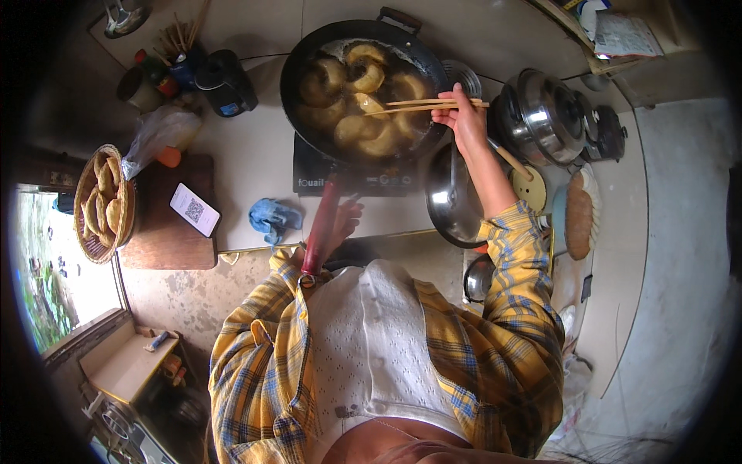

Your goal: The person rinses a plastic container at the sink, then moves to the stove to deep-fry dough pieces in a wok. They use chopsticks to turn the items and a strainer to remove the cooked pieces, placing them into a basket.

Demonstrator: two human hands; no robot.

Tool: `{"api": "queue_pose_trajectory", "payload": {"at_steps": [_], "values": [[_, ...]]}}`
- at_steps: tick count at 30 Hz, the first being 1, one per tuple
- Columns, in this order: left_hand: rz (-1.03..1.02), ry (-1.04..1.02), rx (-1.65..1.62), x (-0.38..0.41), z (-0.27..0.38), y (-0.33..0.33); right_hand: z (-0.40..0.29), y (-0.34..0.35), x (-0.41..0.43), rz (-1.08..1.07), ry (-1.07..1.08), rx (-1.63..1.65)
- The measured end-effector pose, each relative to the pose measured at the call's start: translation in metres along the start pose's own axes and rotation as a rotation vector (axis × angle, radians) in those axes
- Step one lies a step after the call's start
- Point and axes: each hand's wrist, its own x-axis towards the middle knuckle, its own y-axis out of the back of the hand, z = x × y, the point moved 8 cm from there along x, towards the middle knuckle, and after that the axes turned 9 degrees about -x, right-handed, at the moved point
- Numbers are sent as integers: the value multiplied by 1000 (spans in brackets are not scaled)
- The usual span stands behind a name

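My right hand point(464, 124) holds a pair of wooden chopsticks point(426, 105) over a large black wok point(288, 119). The chopstick tips touch a crescent-shaped dumpling point(369, 105) in the wok. Several more golden dumplings lie there in bubbling oil point(387, 87). Beneath the wok is a black induction cooker point(353, 184). The wok's red handle point(320, 232) points towards my body. Partly hidden by that handle, my left hand point(346, 220) is near the cooker's front edge; whether it grips anything is unclear.
On the left, a wicker basket point(124, 232) of fried dumplings adjoins a wooden board point(168, 249) bearing a phone point(195, 210). A blue cloth point(273, 219) lies near the counter edge. To the right are a metal pan point(458, 209), a lidded steel pot point(542, 113) and raw dumplings point(591, 206).
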Motion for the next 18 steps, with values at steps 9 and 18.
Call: {"api": "queue_pose_trajectory", "payload": {"at_steps": [9, 18], "values": [[-56, -3, -31, 11, -6, 14, -58, 24, -18, 122, 214, -146], [-18, -16, -12, 11, -8, 20, -49, -69, 17, 3, 189, 88]]}}
